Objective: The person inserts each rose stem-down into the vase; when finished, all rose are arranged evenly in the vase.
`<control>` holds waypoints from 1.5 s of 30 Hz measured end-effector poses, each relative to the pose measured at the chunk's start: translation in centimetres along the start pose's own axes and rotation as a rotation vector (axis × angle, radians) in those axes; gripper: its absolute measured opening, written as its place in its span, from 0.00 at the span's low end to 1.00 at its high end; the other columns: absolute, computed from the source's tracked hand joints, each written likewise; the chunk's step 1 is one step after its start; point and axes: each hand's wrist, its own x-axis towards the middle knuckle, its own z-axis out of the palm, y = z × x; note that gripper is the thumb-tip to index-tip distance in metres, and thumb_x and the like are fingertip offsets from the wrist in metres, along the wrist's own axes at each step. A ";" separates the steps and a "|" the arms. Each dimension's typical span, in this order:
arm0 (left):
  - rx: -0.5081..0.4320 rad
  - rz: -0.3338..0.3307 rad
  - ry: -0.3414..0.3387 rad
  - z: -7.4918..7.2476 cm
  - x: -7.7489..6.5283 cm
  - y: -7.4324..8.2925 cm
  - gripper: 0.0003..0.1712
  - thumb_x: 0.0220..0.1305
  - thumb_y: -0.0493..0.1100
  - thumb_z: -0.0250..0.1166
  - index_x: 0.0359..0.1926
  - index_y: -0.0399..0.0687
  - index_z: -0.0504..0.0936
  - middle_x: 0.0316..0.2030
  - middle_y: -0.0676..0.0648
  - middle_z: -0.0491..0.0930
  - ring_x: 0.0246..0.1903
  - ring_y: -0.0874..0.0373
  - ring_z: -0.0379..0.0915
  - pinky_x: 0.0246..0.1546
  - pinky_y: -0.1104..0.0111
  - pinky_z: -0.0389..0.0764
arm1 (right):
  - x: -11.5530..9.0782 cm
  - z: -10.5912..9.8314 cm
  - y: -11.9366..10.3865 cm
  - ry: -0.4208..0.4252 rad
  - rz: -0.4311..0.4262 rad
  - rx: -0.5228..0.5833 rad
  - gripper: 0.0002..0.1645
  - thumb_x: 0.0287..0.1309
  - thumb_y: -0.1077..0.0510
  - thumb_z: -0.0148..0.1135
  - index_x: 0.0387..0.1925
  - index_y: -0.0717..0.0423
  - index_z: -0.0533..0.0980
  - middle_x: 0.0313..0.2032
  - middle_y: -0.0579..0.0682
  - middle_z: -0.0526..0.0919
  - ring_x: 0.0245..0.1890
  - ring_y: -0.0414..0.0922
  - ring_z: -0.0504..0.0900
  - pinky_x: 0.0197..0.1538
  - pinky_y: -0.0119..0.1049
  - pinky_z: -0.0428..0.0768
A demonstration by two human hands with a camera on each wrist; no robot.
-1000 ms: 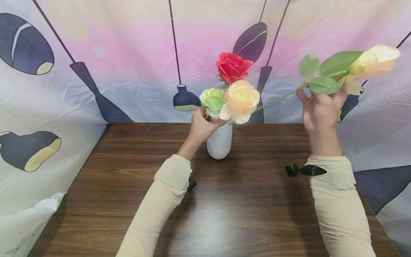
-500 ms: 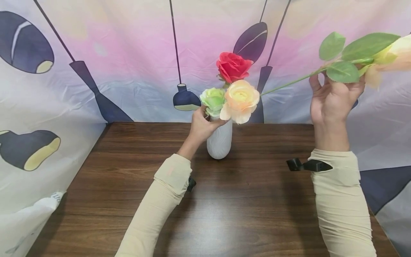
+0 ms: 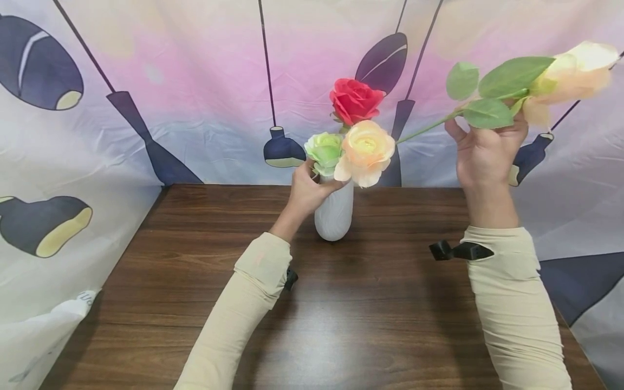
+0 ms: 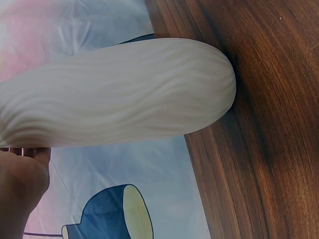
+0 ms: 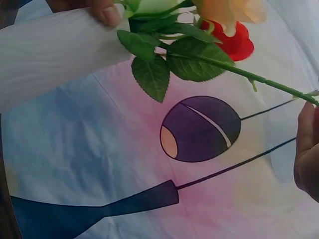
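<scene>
A white wavy-textured vase (image 3: 333,216) stands upright on the table, and my left hand (image 3: 308,194) grips it near the top. Out of the vase rise a red rose (image 3: 356,101), a green-white flower (image 3: 324,151) and a peach flower (image 3: 369,149). To the right, raised above the table, my right hand (image 3: 489,160) holds another peach flower (image 3: 577,78) by its stem below the bloom. That stem (image 5: 269,83) slants down leftward past dark leaves (image 5: 197,57) in the right wrist view. Its far end is hidden behind the blooms, so whether it enters the vase is unclear.
The dark wooden table (image 3: 341,325) ends at a cloth backdrop (image 3: 209,81) printed with lamps and leaves, which hangs behind and at both sides. A white crumpled piece of cloth (image 3: 53,330) lies at the left edge. Black camera mounts (image 3: 460,251) sit on the wrists.
My right hand rose and went right with the peach flower, then came back left, now slightly higher than at first. The left hand and vase have stayed put.
</scene>
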 end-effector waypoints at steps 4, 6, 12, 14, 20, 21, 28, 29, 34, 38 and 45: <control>-0.009 0.004 0.004 0.0 0.0 0.0 0.39 0.52 0.39 0.79 0.65 0.41 0.74 0.62 0.41 0.80 0.64 0.48 0.76 0.65 0.53 0.80 | -0.4 0.1 0.5 -0.040 0.005 -0.060 0.18 0.53 0.82 0.63 0.42 0.64 0.80 0.32 0.56 0.84 0.28 0.47 0.84 0.28 0.40 0.89; -0.011 0.005 0.006 0.0 0.0 0.0 0.39 0.52 0.38 0.79 0.65 0.40 0.75 0.61 0.40 0.80 0.63 0.48 0.76 0.65 0.54 0.80 | -0.5 0.1 0.8 -0.057 0.006 -0.087 0.19 0.53 0.83 0.63 0.43 0.64 0.81 0.33 0.55 0.85 0.28 0.46 0.85 0.29 0.39 0.89; -0.011 0.002 0.013 0.0 0.1 0.0 0.39 0.50 0.38 0.79 0.64 0.39 0.75 0.59 0.39 0.81 0.61 0.48 0.77 0.63 0.54 0.81 | -0.9 0.1 1.4 -0.096 0.003 -0.137 0.20 0.53 0.84 0.60 0.43 0.64 0.81 0.33 0.55 0.85 0.29 0.45 0.84 0.32 0.38 0.90; -0.009 0.001 0.012 0.0 0.1 0.0 0.38 0.50 0.38 0.79 0.64 0.40 0.76 0.59 0.39 0.81 0.61 0.48 0.77 0.64 0.54 0.81 | -1.0 0.1 1.6 -0.104 0.002 -0.157 0.20 0.53 0.83 0.61 0.44 0.64 0.82 0.34 0.54 0.85 0.30 0.45 0.84 0.33 0.38 0.90; -0.010 0.003 0.012 0.0 0.0 0.0 0.38 0.50 0.38 0.79 0.63 0.40 0.76 0.59 0.39 0.81 0.61 0.49 0.77 0.65 0.54 0.80 | -1.1 0.1 2.3 -0.137 -0.010 -0.251 0.19 0.53 0.79 0.66 0.45 0.61 0.83 0.35 0.51 0.87 0.34 0.43 0.85 0.37 0.38 0.90; -0.013 0.003 0.012 0.0 0.0 0.0 0.38 0.50 0.38 0.79 0.63 0.40 0.76 0.59 0.39 0.82 0.60 0.49 0.78 0.64 0.54 0.80 | -1.2 0.1 2.4 -0.144 -0.011 -0.271 0.19 0.53 0.79 0.65 0.44 0.60 0.84 0.35 0.51 0.87 0.34 0.42 0.85 0.36 0.37 0.90; -0.038 0.017 0.008 0.0 0.0 -0.1 0.37 0.50 0.36 0.79 0.63 0.38 0.76 0.58 0.38 0.82 0.58 0.49 0.79 0.62 0.54 0.82 | -1.6 0.0 3.4 -0.200 -0.008 -0.336 0.24 0.53 0.82 0.62 0.44 0.57 0.84 0.37 0.49 0.88 0.38 0.43 0.87 0.37 0.36 0.90; -0.039 0.018 0.009 0.0 0.0 -0.1 0.38 0.50 0.36 0.79 0.63 0.38 0.76 0.58 0.38 0.82 0.58 0.49 0.79 0.62 0.54 0.82 | -1.7 0.1 3.5 -0.205 -0.006 -0.345 0.24 0.53 0.82 0.62 0.44 0.57 0.84 0.37 0.49 0.88 0.38 0.42 0.87 0.37 0.36 0.90; -0.026 0.022 0.012 0.0 0.0 0.0 0.37 0.50 0.37 0.79 0.62 0.38 0.76 0.57 0.38 0.82 0.57 0.50 0.79 0.61 0.56 0.83 | -2.1 0.2 4.4 -0.204 0.039 -0.378 0.24 0.53 0.82 0.61 0.42 0.54 0.84 0.37 0.48 0.87 0.37 0.41 0.86 0.38 0.33 0.89; -0.021 0.025 0.013 0.0 0.0 0.0 0.37 0.50 0.36 0.79 0.62 0.38 0.76 0.57 0.38 0.82 0.57 0.49 0.79 0.61 0.56 0.83 | -2.4 0.4 5.1 -0.229 0.074 -0.426 0.24 0.55 0.81 0.59 0.37 0.50 0.83 0.34 0.44 0.86 0.34 0.37 0.84 0.38 0.29 0.86; -0.009 0.025 0.009 0.0 0.0 -0.1 0.38 0.50 0.36 0.79 0.64 0.39 0.76 0.59 0.39 0.81 0.61 0.49 0.78 0.63 0.54 0.82 | -2.1 0.6 6.4 -0.376 0.093 -0.581 0.27 0.53 0.80 0.63 0.35 0.43 0.84 0.34 0.37 0.86 0.37 0.37 0.79 0.45 0.29 0.80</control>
